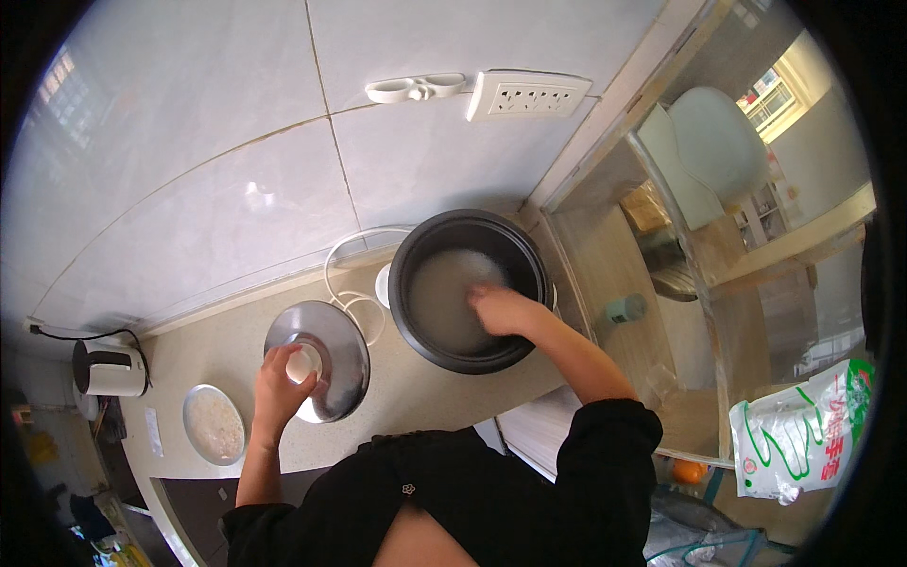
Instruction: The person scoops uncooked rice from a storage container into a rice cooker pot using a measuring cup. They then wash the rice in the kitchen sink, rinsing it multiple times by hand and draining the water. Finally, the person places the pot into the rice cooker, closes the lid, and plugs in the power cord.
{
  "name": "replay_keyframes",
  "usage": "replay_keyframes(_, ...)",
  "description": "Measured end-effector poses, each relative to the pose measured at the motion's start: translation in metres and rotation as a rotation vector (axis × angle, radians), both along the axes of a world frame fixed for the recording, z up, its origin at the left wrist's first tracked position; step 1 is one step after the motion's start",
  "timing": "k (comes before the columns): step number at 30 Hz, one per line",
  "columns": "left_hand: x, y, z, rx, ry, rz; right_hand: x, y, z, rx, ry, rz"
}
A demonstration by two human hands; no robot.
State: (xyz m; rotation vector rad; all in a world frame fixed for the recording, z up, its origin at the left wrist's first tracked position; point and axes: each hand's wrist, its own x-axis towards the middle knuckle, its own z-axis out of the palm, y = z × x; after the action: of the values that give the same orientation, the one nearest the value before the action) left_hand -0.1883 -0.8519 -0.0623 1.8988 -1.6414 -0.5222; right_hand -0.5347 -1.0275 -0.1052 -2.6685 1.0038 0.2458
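Observation:
A large black pot [416, 326], like the inside of a rice cooker, stands on the counter near the wall. Cloudy, pale greyish contents [439, 293] fill its lower part, with some froth at the far edge. My right hand [496, 310] reaches into the pot from the right. Its fingers dip toward the cloudy surface, and their tips are blurred or hidden. To the left of the pot, my left hand [282, 380] is closed round the pale knob of a shiny round metal lid [345, 354]. The lid is at the counter, tilted slightly.
A round metal dish [215, 427] with pale contents lies at the left. Beyond it is a white kettle-like appliance [113, 369]. A white cord [331, 265] loops behind the lid. Wall sockets [529, 94] are above. At right are wooden shelves, a green-capped jar [625, 308] and a plastic bag [789, 430].

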Motion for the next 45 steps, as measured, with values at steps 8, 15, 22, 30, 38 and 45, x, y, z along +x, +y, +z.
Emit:
replay_keyframes(8,0.003,0.004,0.001,0.001,0.007,0.015,-0.02,0.023,0.098,0.305,-0.246,-0.052)
replay_keyframes(15,-0.004,-0.009,0.031,-0.019,0.013,0.0,-0.024,0.031,0.086,0.065,-0.404,-0.195)
replay_keyframes(22,-0.024,-0.039,0.084,-0.211,-0.04,-0.143,-0.016,0.038,0.086,-0.199,-0.558,-0.195)
replay_keyframes(30,-0.116,-0.107,0.13,-0.258,-0.023,-0.579,-0.05,0.04,0.084,0.754,-1.788,-0.891)
replay_keyframes(38,-0.189,-0.16,0.099,-0.138,0.002,-0.765,-0.11,0.087,0.086,1.116,-2.266,-0.778)
replay_keyframes(45,-0.196,-0.169,0.07,-0.104,-0.09,-0.775,-0.134,0.118,0.067,1.054,-2.244,-0.9)
